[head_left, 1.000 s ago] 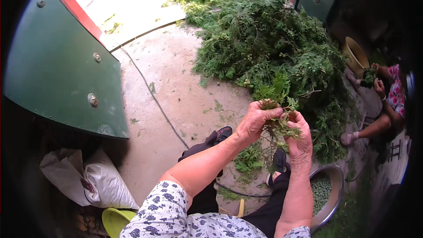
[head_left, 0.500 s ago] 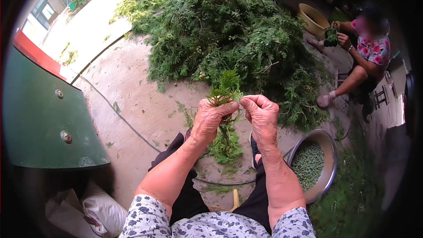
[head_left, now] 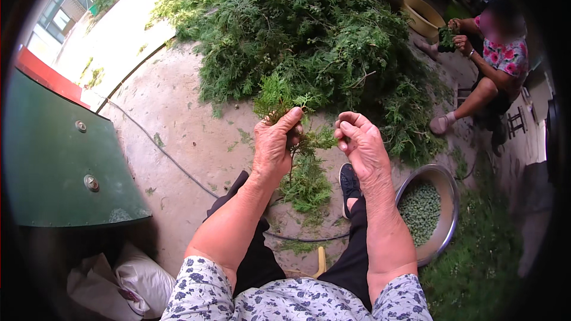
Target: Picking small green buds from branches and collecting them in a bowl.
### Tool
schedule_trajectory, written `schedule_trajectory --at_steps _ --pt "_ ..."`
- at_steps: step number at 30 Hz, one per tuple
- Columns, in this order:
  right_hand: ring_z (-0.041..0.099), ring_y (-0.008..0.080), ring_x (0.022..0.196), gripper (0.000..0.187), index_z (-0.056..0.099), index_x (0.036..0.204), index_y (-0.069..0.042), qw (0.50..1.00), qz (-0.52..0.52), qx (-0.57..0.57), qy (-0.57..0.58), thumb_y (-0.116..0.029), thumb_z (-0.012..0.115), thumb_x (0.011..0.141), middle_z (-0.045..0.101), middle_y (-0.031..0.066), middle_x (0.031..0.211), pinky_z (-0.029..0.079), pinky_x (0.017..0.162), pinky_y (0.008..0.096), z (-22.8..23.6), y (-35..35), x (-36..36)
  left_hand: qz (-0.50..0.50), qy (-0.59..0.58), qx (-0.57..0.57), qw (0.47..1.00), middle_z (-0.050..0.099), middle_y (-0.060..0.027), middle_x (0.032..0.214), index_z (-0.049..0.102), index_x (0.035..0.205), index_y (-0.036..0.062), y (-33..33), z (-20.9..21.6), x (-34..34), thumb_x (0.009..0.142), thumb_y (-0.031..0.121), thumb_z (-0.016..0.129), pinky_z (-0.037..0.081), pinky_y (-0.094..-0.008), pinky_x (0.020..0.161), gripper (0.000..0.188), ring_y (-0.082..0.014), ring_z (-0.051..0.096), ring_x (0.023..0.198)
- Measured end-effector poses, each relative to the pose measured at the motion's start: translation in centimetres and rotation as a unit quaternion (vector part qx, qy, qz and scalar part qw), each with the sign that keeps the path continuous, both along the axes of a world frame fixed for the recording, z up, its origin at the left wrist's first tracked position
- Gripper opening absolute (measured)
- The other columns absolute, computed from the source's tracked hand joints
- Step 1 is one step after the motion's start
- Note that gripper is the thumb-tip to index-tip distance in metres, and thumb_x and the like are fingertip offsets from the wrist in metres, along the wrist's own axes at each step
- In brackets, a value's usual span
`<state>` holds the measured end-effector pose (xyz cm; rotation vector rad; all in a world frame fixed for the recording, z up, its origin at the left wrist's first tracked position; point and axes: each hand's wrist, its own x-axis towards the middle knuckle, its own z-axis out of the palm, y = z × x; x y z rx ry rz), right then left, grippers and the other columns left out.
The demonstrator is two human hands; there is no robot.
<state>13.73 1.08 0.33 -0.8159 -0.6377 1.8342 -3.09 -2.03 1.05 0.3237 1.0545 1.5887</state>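
My left hand (head_left: 275,142) is closed around a leafy evergreen sprig (head_left: 272,100), its thumb pressed along the top. Feathery green tips stick out above the fist and a side spray reaches to the right. Beside that spray my right hand (head_left: 364,142) is held up with fingers curled toward the thumb; whatever is between the fingertips, if anything, is too small to make out. By my right forearm stands a metal basin (head_left: 450,202) holding many small round pale-green cones (head_left: 419,211). Loose cut sprigs (head_left: 306,184) lie on the ground between my feet.
Ahead rises a large heap of evergreen branches (head_left: 297,41). At the right sits another person (head_left: 502,59) holding greenery, near a yellow basin (head_left: 423,15). A green metal panel (head_left: 59,154) stands left, white sacks (head_left: 143,279) below it. A dark cable (head_left: 169,163) crosses the floor.
My hands have moved apart; earlier the right fingertips met the sprig beside the left hand. The left hand, still holding the sprig, has shifted left and up; the right has moved slightly right.
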Motion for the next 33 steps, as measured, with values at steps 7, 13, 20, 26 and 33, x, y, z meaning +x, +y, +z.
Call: schedule_trajectory --at_steps 7,13,20,26,33 --pt "0.057 0.0054 0.071 0.027 0.058 0.104 -0.002 0.986 0.137 0.066 -0.068 -0.010 0.065 0.079 0.063 -0.0002 0.087 0.045 0.058 0.0181 0.7 -1.5 -1.0 -0.022 0.000 0.006 1.000 0.060 0.0020 0.069 0.063 0.080 0.0078 0.0 -0.2 0.5 0.078 0.009 0.068 0.037 -0.0176 0.044 0.006 -0.0050 0.051 0.055" --pt "0.056 0.0046 0.069 0.025 0.059 0.104 -0.004 0.986 0.115 0.072 -0.092 -0.010 0.065 0.080 0.063 -0.0010 0.086 0.044 0.054 0.0178 0.5 -1.7 -1.3 -0.075 0.028 -0.022 0.997 0.061 0.0015 0.070 0.063 0.081 0.0065 -0.2 0.1 1.4 0.079 0.012 0.067 0.038 -0.0182 0.044 0.008 -0.0048 0.050 0.054" --pt "0.051 0.0035 0.069 0.014 0.059 0.097 0.000 0.983 0.010 0.115 -0.143 -0.002 0.057 0.083 0.060 -0.0007 0.083 0.043 0.059 0.0191 0.2 -1.3 -1.2 -0.202 0.066 0.012 0.977 0.061 -0.0018 0.069 0.064 0.085 0.0032 -0.6 0.4 1.2 0.076 0.014 0.069 0.039 -0.0207 0.045 0.014 -0.0071 0.051 0.053" --pt "0.051 0.0065 0.067 0.011 0.056 0.094 0.001 0.961 -0.101 0.105 -0.237 -0.001 0.057 0.083 0.058 0.0004 0.081 0.043 0.057 0.0208 -0.1 -1.2 -1.6 -0.177 0.103 0.007 0.979 0.058 0.0004 0.064 0.063 0.079 0.0047 -0.9 0.7 1.7 0.074 0.006 0.066 0.030 -0.0197 0.041 0.006 -0.0056 0.049 0.051" --pt "0.055 0.0113 0.069 0.019 0.051 0.102 -0.004 0.999 0.029 -0.025 0.037 -0.006 0.056 0.084 0.056 0.0029 0.083 0.040 0.053 0.0231 -0.1 -0.9 -0.2 -0.143 0.027 -0.026 0.989 0.052 0.0041 0.059 0.060 0.074 0.0073 -0.8 0.9 1.2 0.074 0.008 0.067 0.028 -0.0189 0.041 0.007 -0.0038 0.043 0.048"
